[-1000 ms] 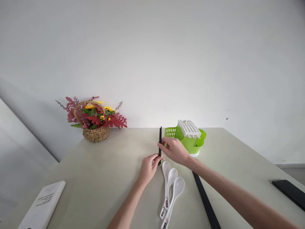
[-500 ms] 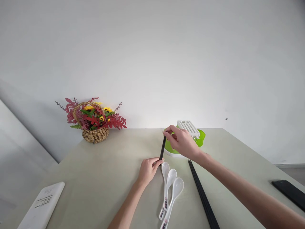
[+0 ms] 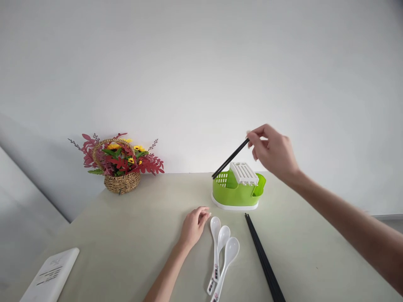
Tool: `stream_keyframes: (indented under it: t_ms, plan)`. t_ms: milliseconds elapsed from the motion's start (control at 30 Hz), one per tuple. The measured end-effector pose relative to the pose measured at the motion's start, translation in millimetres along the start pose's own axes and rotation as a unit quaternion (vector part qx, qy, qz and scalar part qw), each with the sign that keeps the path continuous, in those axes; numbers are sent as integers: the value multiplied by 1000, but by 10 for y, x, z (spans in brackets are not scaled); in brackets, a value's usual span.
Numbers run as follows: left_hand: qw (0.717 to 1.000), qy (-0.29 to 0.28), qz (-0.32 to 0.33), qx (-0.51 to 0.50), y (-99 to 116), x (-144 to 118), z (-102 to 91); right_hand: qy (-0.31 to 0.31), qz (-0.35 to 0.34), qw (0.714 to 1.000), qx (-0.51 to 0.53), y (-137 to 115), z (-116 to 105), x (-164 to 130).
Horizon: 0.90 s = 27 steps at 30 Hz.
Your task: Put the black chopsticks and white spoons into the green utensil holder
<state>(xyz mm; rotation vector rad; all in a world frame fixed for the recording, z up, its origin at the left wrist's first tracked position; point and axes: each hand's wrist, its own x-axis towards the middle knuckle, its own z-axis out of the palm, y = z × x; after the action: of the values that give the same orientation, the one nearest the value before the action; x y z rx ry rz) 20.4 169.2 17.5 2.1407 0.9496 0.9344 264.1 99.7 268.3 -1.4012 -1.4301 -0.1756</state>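
Observation:
My right hand (image 3: pixel 273 151) is raised above the green cutlery holder (image 3: pixel 236 193) and pinches the top end of black chopsticks (image 3: pixel 229 159). They slant down to the left, with the lower tip at the holder's left rim. A white slotted insert (image 3: pixel 244 173) sits on top of the holder. My left hand (image 3: pixel 194 225) rests on the table with loose fingers, holding nothing, just left of three white spoons (image 3: pixel 222 256). More black chopsticks (image 3: pixel 263 262) lie on the table to the right of the spoons.
A wicker basket of red and yellow flowers (image 3: pixel 119 163) stands at the back left by the wall. A white flat device (image 3: pixel 50 274) lies at the near left corner of the beige table (image 3: pixel 141 239).
My right hand lifted the black chopsticks from the table up and to the right, over the green holder. My left hand let go of their lower end and stayed on the table.

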Motion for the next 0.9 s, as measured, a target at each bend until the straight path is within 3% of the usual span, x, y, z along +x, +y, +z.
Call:
stream_keyframes:
  t_ms: [133,400,633,900]
  plan:
    - [1000,-3,-9,-6,-4,-1,6,28,-12,999,-40,189,-76,246]
    - [1000,-12,-11,0,8,-18,5,-152,49,982,-105,696,405,336]
    - [1000,-14,-25,2,29,-12,12,-227,64,966,-105,1011,782,381]
    - [999,-18,-31,0,55,3,4,-247,94,955,-132,1285,858,378]
